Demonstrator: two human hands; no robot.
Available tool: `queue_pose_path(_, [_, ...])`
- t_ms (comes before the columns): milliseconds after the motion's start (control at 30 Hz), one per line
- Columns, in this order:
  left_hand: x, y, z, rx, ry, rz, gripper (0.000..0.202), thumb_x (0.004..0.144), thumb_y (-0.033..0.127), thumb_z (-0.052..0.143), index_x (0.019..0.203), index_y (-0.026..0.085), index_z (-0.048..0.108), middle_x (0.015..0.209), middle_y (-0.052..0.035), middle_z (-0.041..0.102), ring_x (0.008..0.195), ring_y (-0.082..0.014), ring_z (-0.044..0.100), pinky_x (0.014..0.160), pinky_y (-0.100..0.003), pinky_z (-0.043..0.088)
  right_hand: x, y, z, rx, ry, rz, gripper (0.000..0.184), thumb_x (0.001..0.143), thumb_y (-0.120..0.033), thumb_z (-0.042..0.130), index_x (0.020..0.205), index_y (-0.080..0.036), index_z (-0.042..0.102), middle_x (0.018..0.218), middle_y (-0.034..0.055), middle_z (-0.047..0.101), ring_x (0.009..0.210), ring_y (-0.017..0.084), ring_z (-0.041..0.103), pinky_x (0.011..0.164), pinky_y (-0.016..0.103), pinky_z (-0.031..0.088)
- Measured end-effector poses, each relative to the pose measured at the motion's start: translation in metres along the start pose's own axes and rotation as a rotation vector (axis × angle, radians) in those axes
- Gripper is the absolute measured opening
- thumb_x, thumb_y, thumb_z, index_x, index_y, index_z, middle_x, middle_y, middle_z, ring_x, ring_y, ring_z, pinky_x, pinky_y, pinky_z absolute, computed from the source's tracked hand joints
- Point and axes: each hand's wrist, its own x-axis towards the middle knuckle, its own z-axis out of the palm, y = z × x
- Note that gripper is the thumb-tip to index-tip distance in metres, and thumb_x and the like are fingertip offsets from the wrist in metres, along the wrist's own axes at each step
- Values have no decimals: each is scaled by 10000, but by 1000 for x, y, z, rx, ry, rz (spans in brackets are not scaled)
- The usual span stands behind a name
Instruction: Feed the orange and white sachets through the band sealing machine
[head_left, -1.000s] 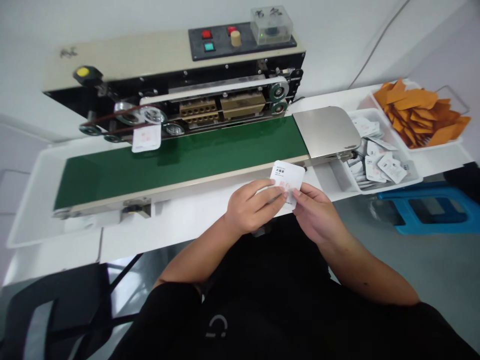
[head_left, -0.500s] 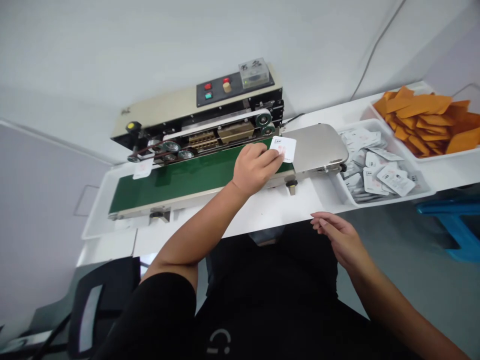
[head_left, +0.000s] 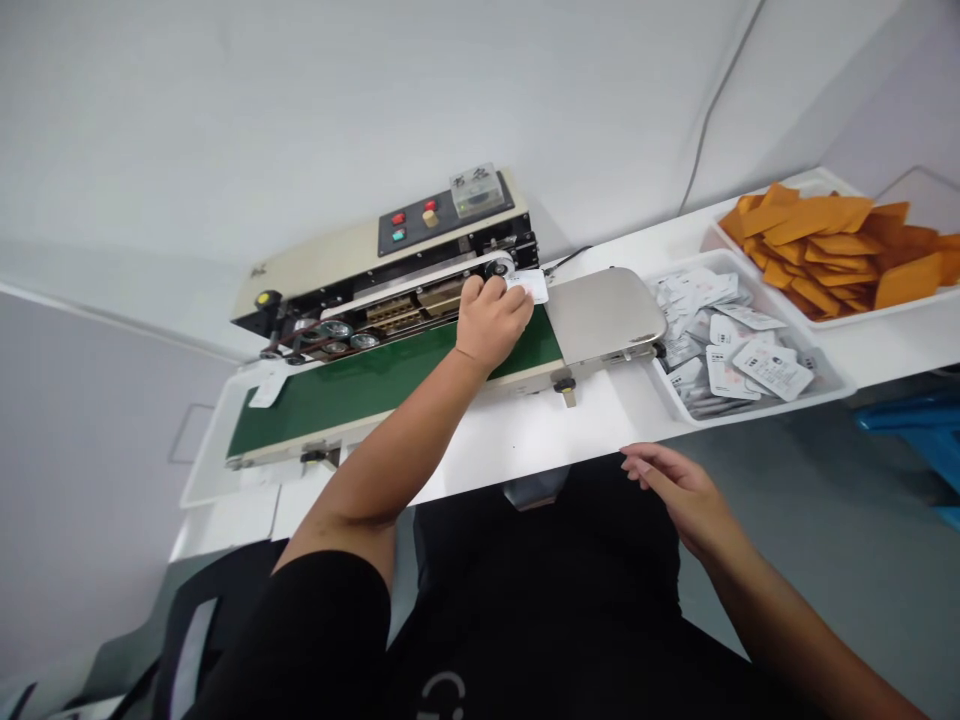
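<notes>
My left hand (head_left: 491,322) pinches a white printed sachet (head_left: 529,287) at the near-right end of a band sealer (head_left: 420,290), holding its edge by the sealer's rollers and over the green conveyor belt (head_left: 390,385). Part of the sachet is hidden by my fingers. Another white sachet (head_left: 268,390) lies at the belt's far-left end. My right hand (head_left: 679,495) hangs open and empty by the white table's front edge (head_left: 600,440), nearest a white tray of sachets (head_left: 772,405).
A steel plate (head_left: 604,315) sits at the conveyor's right end. Right of it, a white tray of orange packets (head_left: 885,308) stands behind the sachet tray. A black chair (head_left: 210,630) is at lower left, and a blue stool (head_left: 915,415) is at right.
My left hand has carried the sachet further along to the sealer's rollers, and the sachet now sits partly among them. My right hand has hardly moved. The whole view has shifted slightly.
</notes>
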Motion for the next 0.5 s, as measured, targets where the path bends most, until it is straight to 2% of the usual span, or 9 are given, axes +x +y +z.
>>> queue_pose_path(100, [1,-3,-1,17,-39,-30,331,1122,249,457,858,244,657,779,-48,579,825,-235,502,892,-467,344,-2,1,-2,1,-15,5,377,854,-568,873,1066,-257,856,1005,93,789,877,224,683,802,358,549])
queue_pose_path(200, [-3,7,-16,95,-53,-69,187,1096,236,540,1047,250,720,916,-81,656,913,-254,540,929,-478,325,-5,3,-6,-10,-33,6,357,882,-556,863,1099,-272,855,1030,87,790,922,226,695,825,353,551])
queue_pose_path(233, [-8,15,-25,131,-49,-70,164,1080,241,588,1175,263,720,989,-90,682,941,-256,547,935,-476,320,-7,4,-8,-16,-38,4,355,889,-555,860,1107,-275,854,1036,84,790,930,226,698,830,352,551])
queue_pose_path(267, [-14,26,-36,179,-45,-53,234,1062,247,637,1286,278,698,1045,-94,698,954,-255,550,930,-469,319,-8,5,-11,-25,-41,2,356,894,-557,855,1115,-278,854,1040,82,791,929,226,700,828,351,552])
queue_pose_path(333, [-34,52,-60,281,-23,17,367,1034,244,706,1390,311,649,1059,-71,718,930,-237,547,899,-448,324,-11,6,-17,-48,-39,-4,361,901,-562,849,1131,-284,855,1042,77,792,910,222,697,808,346,551])
queue_pose_path(400, [-60,81,-84,285,0,133,379,1004,227,751,1357,320,650,959,-26,722,848,-210,530,840,-423,338,-13,4,-26,-67,-18,-18,351,896,-557,853,1129,-294,855,1024,71,791,882,218,692,775,341,546])
queue_pose_path(500, [-103,119,-103,89,-105,243,264,975,194,764,1220,255,687,807,0,685,735,-186,513,718,-390,347,-9,-6,-43,-86,95,-103,310,877,-534,865,1099,-319,845,960,59,785,839,220,688,750,352,541])
